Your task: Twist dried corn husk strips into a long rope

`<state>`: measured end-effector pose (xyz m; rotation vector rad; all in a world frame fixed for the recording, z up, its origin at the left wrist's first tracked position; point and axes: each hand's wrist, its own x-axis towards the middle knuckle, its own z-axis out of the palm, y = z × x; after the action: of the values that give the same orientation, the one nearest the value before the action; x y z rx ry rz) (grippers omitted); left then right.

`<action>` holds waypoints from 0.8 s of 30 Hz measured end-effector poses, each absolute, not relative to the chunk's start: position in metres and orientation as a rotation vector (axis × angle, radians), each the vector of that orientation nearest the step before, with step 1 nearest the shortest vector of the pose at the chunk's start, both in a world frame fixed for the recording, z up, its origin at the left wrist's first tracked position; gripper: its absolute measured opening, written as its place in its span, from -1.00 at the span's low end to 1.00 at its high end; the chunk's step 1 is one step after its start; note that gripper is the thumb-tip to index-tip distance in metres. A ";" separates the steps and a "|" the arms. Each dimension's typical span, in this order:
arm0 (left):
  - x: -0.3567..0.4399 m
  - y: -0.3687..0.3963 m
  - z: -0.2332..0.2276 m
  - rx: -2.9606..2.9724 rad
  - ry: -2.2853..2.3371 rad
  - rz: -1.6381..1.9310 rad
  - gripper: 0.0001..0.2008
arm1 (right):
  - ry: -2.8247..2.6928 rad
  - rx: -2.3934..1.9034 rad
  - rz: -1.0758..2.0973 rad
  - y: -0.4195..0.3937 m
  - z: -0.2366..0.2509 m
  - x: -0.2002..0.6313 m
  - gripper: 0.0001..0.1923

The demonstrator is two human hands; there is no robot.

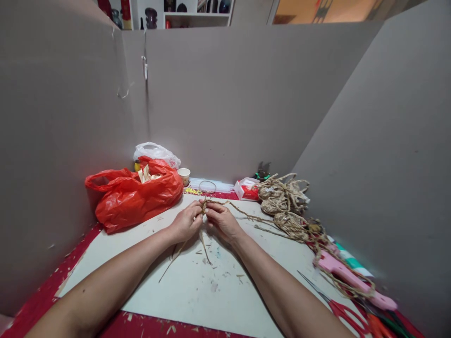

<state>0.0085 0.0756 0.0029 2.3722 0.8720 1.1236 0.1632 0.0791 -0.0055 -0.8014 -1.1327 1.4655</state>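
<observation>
My left hand (186, 220) and my right hand (222, 219) meet over the middle of the white board (183, 300). Between their fingertips is a small piece of braided straw cord (204, 205), pinched from both sides. Loose straw strands (205, 249) hang from it toward me and rest on the board. A length of twisted straw rope (246, 216) runs from my right hand's fingers to the right, toward the coiled bundles of straw rope (282, 199). My fingers hide part of the piece.
A red plastic bag (141, 202) with pale husks stands at left, near a paper cup (183, 176). Red-handled scissors (338, 307) and a pink glue gun (355, 277) lie at right. A tissue pack (247, 188) sits at the back. Grey partitions (225, 103) enclose the table.
</observation>
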 end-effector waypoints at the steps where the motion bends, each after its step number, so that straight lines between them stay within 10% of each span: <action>1: 0.009 0.076 0.003 2.340 0.841 1.116 -0.83 | -1.140 -0.807 1.473 0.080 -0.006 0.164 -0.66; 24: 0.010 0.063 -0.002 2.622 1.025 0.866 -0.82 | -1.409 -1.163 1.590 0.085 0.000 0.179 -0.79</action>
<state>0.0100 0.0625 -0.0020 2.6216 1.0255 0.8662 0.1788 0.0846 -0.0001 -1.1631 -1.4095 1.5904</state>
